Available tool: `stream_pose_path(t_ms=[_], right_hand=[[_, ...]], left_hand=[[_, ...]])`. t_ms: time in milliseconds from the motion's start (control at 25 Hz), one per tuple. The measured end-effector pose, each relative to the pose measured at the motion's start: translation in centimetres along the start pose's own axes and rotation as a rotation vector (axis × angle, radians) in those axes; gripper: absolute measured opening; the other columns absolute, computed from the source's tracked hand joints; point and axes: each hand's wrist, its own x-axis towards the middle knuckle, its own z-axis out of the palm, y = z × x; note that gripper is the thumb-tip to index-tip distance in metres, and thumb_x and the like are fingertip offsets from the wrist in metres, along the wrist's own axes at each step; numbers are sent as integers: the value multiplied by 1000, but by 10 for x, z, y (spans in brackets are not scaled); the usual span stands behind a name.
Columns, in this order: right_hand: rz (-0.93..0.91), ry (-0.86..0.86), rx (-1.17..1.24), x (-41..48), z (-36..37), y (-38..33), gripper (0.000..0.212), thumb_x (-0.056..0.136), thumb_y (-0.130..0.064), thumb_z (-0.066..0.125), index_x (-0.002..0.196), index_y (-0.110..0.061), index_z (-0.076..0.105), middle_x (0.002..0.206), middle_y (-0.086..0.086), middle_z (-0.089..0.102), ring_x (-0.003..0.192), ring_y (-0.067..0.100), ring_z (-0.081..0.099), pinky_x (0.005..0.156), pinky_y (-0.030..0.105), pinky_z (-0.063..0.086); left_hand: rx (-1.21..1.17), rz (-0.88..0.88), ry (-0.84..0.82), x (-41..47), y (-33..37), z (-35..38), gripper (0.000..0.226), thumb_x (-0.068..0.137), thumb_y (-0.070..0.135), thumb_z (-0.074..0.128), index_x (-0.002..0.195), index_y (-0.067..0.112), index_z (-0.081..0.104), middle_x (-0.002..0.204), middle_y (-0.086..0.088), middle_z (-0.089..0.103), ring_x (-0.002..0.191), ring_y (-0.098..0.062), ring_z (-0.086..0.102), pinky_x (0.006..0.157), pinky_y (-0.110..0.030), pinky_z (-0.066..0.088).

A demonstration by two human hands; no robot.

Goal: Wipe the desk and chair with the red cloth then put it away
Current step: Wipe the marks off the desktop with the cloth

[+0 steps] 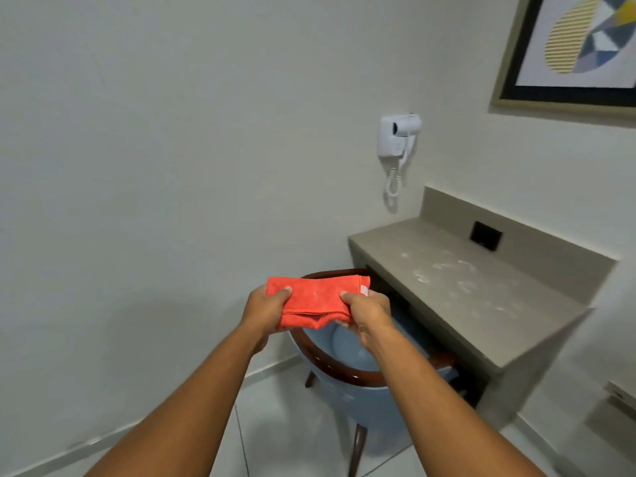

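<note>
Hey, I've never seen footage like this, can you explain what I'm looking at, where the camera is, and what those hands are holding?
There is no machine here. A person wears a wide-angle camera on their head, looking forward and down, so you see their own arms. The left hand and right hand together hold a folded red cloth in the air, above a blue chair with a dark wooden rim. The chair is tucked under a beige desk on the right. The desk has whitish smudges on top, and nothing else lies on it. A white hair dryer hangs on the wall, and a framed picture is at upper right.
</note>
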Motion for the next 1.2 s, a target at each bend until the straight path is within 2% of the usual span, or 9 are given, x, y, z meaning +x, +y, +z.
stream_pose_path(t_ms=[120,320,400,520,680,800,1000,1080,1200], right_hand=[[22,-8,-13,22,39,9,17,88,-5,73,84,-17,62,86,13,72,86,34,76,68,44,65],[25,58,67,84,75,17,15,89,-4,72,99,-12,65,93,15,73,81,31,74,55,34,61],[18,123,90,117,84,15,16,88,-3,72,99,-13,65,90,14,73,79,30,74,51,32,60],[12,220,133,153,91,1,12,88,-2,71,90,-12,65,82,11,71,69,26,71,46,30,59],[-20,367,215,190,86,-22,13,87,-1,69,83,-13,67,86,15,72,77,32,70,75,54,63],[-44,501,232,209,65,-34,15,86,-3,70,78,-15,65,93,17,74,82,32,72,78,56,62],[-47,744,293,226,19,-38,10,86,-5,71,85,-14,66,96,17,75,87,35,75,78,53,63],[-40,837,329,225,9,-34,10,86,-5,70,94,-10,68,92,16,75,80,31,74,71,46,65],[-23,967,344,228,2,-18,19,86,-5,72,105,-6,70,95,17,75,86,35,75,77,52,64]], left_hand=[[-15,-16,18,34,-5,-27,11,92,25,62,101,20,67,87,-7,75,54,-13,73,44,-25,53],[21,-6,-71,116,-4,-29,20,92,27,62,109,18,66,95,-6,76,72,-19,75,51,-30,57],[46,6,-126,158,-1,-15,20,92,25,62,110,17,67,97,-7,75,77,-21,76,55,-35,60],[97,-10,-201,207,10,9,24,93,25,62,115,16,65,104,-11,74,90,-31,74,72,-51,63],[146,7,-347,269,25,55,23,93,24,62,114,14,65,103,-12,75,89,-30,74,74,-48,63],[160,9,-476,296,28,102,17,92,22,63,107,15,67,100,-15,75,89,-34,74,76,-55,61],[173,16,-716,320,14,183,15,90,20,65,103,15,71,85,-6,78,67,-18,75,51,-29,57],[202,-1,-830,327,7,206,11,89,21,65,97,17,72,87,-9,79,71,-22,76,58,-35,61],[238,-23,-970,333,-6,230,9,89,19,65,95,18,71,95,-12,78,84,-30,76,79,-51,62]])
